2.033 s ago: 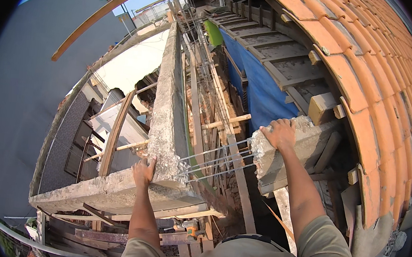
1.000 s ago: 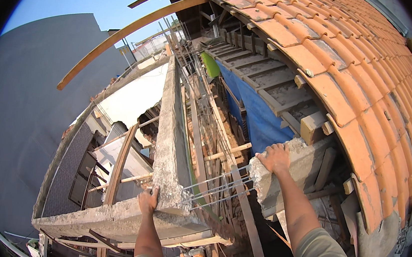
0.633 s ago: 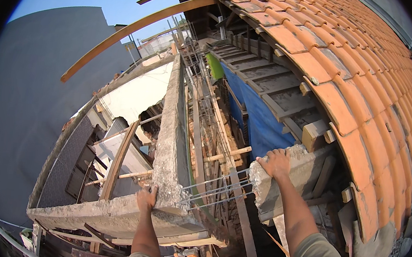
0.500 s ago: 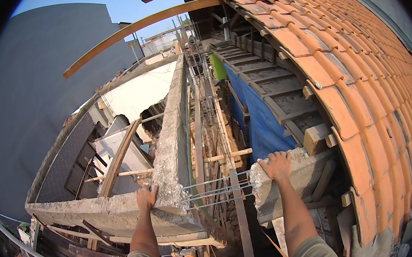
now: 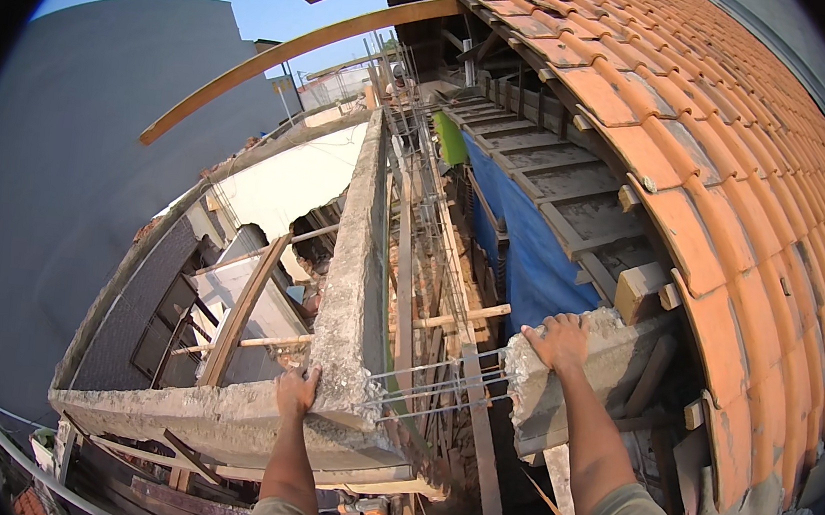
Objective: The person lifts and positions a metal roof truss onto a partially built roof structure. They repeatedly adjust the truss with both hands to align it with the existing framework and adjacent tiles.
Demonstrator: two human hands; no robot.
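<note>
My left hand (image 5: 296, 391) is closed over the top edge of a rough concrete beam (image 5: 194, 426), close to the corner where a second beam runs away from me. On the right, my right hand (image 5: 559, 343) grips the top of a broken concrete beam stub (image 5: 570, 385), its fingers bent over the rough surface. Several bare steel reinforcing bars (image 5: 444, 387) bridge the gap between the two broken ends. Neither hand holds a tool. Below the left beam, partly hidden, lies an orange and grey power tool (image 5: 376, 513).
An orange tiled roof (image 5: 683, 175) slopes along the right, above a blue tarp (image 5: 526, 229). Wooden planks (image 5: 401, 266) and upright rebar fill the deep gap ahead. Left of it is an opened room with a leaning timber (image 5: 246, 310). A long curved board (image 5: 293, 54) juts out overhead.
My view has shifted slightly, so the scene sits a little farther right. Both hands stay on the same concrete beams.
</note>
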